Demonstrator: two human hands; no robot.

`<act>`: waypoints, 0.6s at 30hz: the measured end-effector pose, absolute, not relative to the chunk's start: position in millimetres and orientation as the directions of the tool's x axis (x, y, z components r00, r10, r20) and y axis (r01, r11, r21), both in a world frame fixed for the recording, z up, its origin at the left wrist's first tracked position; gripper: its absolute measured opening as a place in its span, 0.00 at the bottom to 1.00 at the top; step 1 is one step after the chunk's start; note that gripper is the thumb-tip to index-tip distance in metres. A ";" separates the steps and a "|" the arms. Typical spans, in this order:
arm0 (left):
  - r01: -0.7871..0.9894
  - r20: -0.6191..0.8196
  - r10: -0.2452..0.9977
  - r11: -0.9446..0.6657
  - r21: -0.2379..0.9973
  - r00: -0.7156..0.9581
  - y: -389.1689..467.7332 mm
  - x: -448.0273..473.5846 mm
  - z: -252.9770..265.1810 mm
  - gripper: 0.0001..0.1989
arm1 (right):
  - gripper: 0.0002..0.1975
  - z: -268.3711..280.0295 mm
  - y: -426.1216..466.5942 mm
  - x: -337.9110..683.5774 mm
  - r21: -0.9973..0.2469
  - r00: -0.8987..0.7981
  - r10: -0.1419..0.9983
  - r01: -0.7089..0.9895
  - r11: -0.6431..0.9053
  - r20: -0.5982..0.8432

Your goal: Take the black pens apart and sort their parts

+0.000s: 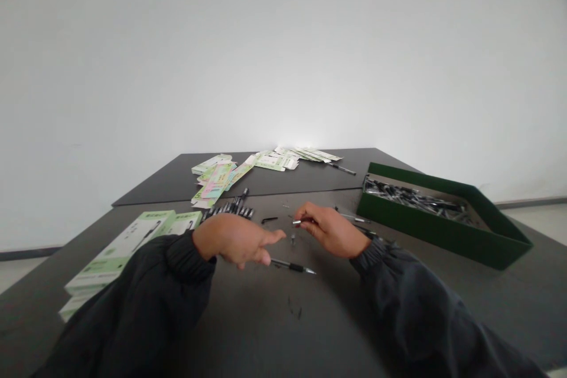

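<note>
My left hand [241,240] is open, palm down, with its fingers stretched out over the table. Just below its fingers lies a pen [295,267] with a clear barrel, black grip and pale tip. My right hand [330,229] pinches a short silver-ended piece [296,222] that looks like a pen cap; the rest of it is hidden by the fingers. Between the hands, a small shiny piece [293,240] and a black clip-like piece [269,220] rest on the tabletop. Behind my left hand is a cluster of black pen caps [234,207].
A green box [425,236] full of pens stands at the right. White-green cartons [119,248] are stacked at the left. Flattened cartons [217,180] lie across the back, near a single pen [343,169]. More pens [354,218] lie behind my right hand.
</note>
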State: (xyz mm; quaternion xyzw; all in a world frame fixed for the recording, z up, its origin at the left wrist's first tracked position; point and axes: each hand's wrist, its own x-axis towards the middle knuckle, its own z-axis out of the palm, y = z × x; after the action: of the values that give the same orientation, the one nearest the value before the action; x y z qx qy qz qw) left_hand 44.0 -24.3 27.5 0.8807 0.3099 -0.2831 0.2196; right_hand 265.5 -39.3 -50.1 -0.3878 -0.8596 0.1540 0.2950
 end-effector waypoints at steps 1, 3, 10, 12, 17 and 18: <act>0.681 -0.633 0.439 -0.705 0.197 0.637 -24.0 42.9 29.6 0.32 | 0.07 -48.7 -40.4 264.7 -0.491 -0.528 0.746 0.562 0.665 0.406; 0.708 -0.634 0.486 -0.691 0.142 0.602 -24.2 41.4 35.0 0.34 | 0.06 -45.5 -43.0 262.1 -0.495 -0.534 0.715 0.517 0.698 0.451; 0.700 -0.623 0.491 -0.702 0.131 0.609 -23.6 39.4 40.9 0.33 | 0.06 -34.1 -56.6 244.3 -0.543 -0.518 0.656 0.377 0.751 0.548; 0.678 -0.600 0.477 -0.718 0.155 0.642 -24.0 38.6 39.7 0.30 | 0.06 -31.5 -60.3 239.2 -0.543 -0.530 0.634 0.341 0.768 0.563; 0.690 -0.584 0.488 -0.702 0.179 0.648 -26.9 38.3 40.0 0.19 | 0.07 -29.7 -63.7 232.7 -0.541 -0.537 0.610 0.303 0.785 0.583; 0.693 -0.584 0.492 -0.698 0.178 0.646 -27.5 38.8 40.6 0.19 | 0.07 -30.5 -63.5 232.5 -0.549 -0.534 0.615 0.301 0.780 0.581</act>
State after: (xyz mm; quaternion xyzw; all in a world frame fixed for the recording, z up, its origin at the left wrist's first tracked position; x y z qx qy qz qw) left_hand 38.8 -27.5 40.6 0.8854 0.3348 -0.2552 0.1968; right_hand 232.5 -63.5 -30.5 -0.2681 -0.8536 0.1953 0.4016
